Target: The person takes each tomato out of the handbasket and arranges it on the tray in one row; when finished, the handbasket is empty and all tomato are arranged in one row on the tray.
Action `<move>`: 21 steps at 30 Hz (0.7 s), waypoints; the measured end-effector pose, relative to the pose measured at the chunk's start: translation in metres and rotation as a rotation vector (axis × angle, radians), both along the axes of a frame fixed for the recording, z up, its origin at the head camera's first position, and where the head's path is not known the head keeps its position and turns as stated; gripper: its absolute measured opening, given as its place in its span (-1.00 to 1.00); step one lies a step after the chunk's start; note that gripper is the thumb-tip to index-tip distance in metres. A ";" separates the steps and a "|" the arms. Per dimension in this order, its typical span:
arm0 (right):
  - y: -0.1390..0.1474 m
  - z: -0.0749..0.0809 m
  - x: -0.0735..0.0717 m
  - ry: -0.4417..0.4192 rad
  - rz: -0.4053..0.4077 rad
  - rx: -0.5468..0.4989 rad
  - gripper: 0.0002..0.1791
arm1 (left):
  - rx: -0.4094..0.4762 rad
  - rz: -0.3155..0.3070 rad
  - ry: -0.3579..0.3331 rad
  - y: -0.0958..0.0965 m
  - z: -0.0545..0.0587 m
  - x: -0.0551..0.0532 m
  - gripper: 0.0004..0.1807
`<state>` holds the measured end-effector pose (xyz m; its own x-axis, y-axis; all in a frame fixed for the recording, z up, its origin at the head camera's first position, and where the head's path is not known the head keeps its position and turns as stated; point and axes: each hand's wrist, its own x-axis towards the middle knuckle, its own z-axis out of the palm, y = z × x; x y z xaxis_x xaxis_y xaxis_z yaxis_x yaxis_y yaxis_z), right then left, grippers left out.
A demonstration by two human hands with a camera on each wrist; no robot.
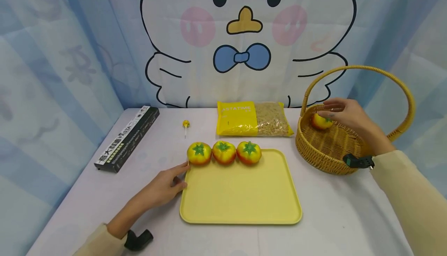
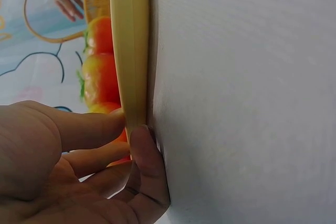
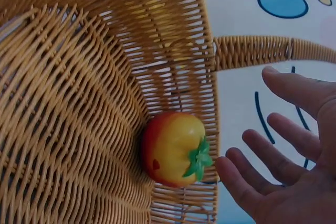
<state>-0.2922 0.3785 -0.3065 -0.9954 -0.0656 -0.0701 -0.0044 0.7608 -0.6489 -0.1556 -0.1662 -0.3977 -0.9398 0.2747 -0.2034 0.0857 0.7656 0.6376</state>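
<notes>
My left hand (image 1: pixel 162 188) holds the left edge of a yellow tray (image 1: pixel 241 194), thumb and fingers at its rim; in the left wrist view one finger (image 2: pixel 147 153) tucks beneath that rim. Three yellow-red toy tomatoes with green tops, a left one (image 1: pixel 199 154), a middle one (image 1: pixel 224 153) and a right one (image 1: pixel 249 153), sit in a row along the tray's far edge. Over the wicker basket (image 1: pixel 316 159) hovers my right hand (image 1: pixel 349 114), fingers spread and holding nothing. Another toy tomato (image 3: pixel 176 148) lies inside the basket against its wall, just below those fingers.
A yellow pasta bag (image 1: pixel 255 119) lies behind the tray. At the left are a dark pasta box (image 1: pixel 129 137) and a small yellow lollipop (image 1: pixel 186 126). The basket's tall handle (image 1: pixel 401 81) arches around the right forearm. A cartoon-print curtain (image 1: pixel 244 85) hangs behind the table.
</notes>
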 end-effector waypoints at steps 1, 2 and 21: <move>0.002 -0.001 -0.001 -0.002 -0.003 0.002 0.00 | 0.000 0.002 -0.002 0.000 0.000 0.000 -0.33; 0.004 -0.001 -0.002 -0.005 -0.006 0.004 0.00 | -0.002 0.001 -0.002 -0.001 0.000 0.000 -0.33; 0.031 -0.018 -0.019 -0.065 -0.066 0.026 -0.03 | 0.005 0.004 -0.006 -0.004 -0.003 -0.002 -0.34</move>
<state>-0.3116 0.4090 -0.3248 -0.9908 0.0029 -0.1351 0.0876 0.7748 -0.6261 -0.1572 -0.1698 -0.4008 -0.9397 0.2720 -0.2074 0.0790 0.7625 0.6421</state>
